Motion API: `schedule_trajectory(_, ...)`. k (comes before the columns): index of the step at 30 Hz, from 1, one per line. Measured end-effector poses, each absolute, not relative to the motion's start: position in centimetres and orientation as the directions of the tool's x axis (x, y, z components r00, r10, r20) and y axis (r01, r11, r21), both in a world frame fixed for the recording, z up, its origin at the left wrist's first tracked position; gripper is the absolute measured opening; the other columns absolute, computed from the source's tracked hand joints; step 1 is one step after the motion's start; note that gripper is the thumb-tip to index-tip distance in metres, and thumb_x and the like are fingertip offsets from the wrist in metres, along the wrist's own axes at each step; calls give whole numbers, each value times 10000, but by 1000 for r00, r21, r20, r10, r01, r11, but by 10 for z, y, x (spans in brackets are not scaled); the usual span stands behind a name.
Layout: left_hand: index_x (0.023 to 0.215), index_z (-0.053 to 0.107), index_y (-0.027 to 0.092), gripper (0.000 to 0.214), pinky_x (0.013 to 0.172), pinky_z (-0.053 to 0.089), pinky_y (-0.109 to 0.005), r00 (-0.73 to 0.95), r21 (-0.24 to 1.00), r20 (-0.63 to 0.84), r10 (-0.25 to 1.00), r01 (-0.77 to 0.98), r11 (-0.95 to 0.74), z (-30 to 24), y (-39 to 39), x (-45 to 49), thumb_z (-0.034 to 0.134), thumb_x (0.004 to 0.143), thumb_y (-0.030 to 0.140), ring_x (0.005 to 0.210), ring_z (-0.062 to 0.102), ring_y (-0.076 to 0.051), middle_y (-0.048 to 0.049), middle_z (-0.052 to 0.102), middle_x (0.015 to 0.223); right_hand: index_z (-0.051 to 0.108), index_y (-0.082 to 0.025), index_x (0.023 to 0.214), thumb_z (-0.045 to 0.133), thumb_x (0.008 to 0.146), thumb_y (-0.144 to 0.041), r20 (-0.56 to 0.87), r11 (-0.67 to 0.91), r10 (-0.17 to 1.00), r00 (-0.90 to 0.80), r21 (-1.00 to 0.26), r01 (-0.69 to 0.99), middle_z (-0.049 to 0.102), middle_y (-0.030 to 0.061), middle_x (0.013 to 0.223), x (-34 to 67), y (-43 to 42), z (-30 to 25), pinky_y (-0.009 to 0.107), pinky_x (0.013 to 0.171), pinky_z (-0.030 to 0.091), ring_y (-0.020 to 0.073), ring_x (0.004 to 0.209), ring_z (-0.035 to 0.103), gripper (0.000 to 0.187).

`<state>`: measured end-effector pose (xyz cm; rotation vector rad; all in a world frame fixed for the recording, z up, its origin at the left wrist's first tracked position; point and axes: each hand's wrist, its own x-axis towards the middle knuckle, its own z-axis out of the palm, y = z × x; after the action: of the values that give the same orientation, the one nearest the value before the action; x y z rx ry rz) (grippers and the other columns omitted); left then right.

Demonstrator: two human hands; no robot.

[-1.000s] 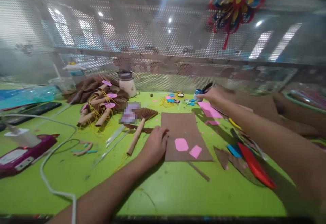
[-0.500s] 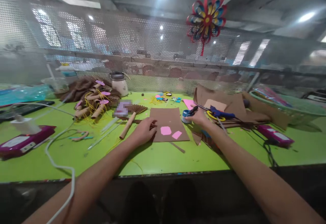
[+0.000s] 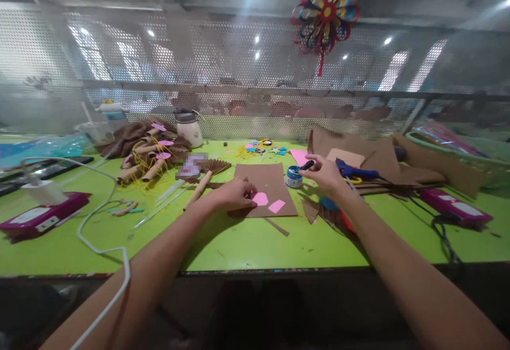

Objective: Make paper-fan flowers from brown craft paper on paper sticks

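Observation:
My left hand [image 3: 238, 196] reaches over the left part of a brown paper sheet [image 3: 269, 177]. Its fingers are curled together, with the tips at the left edge of a pink cut-out paper [image 3: 260, 198]. A second pink piece [image 3: 276, 206] lies to the right on the same sheet. Just beyond the sheet's right edge stands a small open jar [image 3: 294, 177] with a blue label and whitish contents. My right hand [image 3: 322, 172] is closed on a short black stick-like tool [image 3: 306, 165], its lower end at the jar's mouth.
Brown paper rolls with yellow string [image 3: 153, 161] pile up at left, near a white jar [image 3: 190, 129]. Blue-handled scissors [image 3: 354, 170] lie by folded brown paper [image 3: 378, 159]. Purple power strips [image 3: 456, 207] sit at both sides. A white cable [image 3: 95, 250] crosses my left forearm.
My left hand has moved right from the sheet's left edge to the pink cut-out. My right hand has lifted slightly off the jar, the black tool still in its fingers. The view has shifted a little.

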<state>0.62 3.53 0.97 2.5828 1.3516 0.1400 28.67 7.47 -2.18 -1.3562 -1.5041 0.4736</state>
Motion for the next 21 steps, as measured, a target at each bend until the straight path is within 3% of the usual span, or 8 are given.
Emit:
schedule_trajectory(5, 1016, 663, 213, 364, 713, 418, -286, 565, 264, 51, 823, 787, -557, -6, 39, 0, 557, 763, 453, 830, 554, -205, -72, 572, 974, 681, -122, 853, 668, 625, -478, 424, 325, 894, 142, -834, 446, 543, 3, 603, 276, 73, -20, 254, 497, 388, 144, 566, 485, 422)
schedule_trajectory(10, 1023, 667, 212, 337, 793, 415, -308, 584, 291, 133, 801, 749, -595, -11, 37, -4, 507, 819, 426, 888, 547, -212, -79, 550, 1027, 623, -138, 655, 608, 696, -538, 506, 361, 847, 162, -771, 524, 519, 0, 540, 278, 76, -20, 244, 496, 343, 139, 546, 455, 402)
schedule_trajectory(16, 1024, 669, 180, 359, 869, 407, -333, 558, 295, 160, 815, 760, -578, -4, 30, 0, 497, 823, 423, 966, 539, -236, -101, 568, 1077, 575, -164, 639, 560, 725, -590, 576, 395, 783, 235, -753, 527, 527, 2, 549, 281, 73, -11, 241, 511, 345, 132, 529, 443, 436)
schedule_trajectory(21, 1191, 594, 173, 469, 898, 391, -349, 545, 283, 179, 819, 769, -573, -8, 30, 3, 503, 825, 452, 1039, 524, -255, -106, 622, 1087, 555, -180, 635, 541, 753, -570, 545, 395, 833, 96, -706, 588, 533, 6, 543, 281, 75, -15, 248, 522, 366, 147, 549, 476, 408)
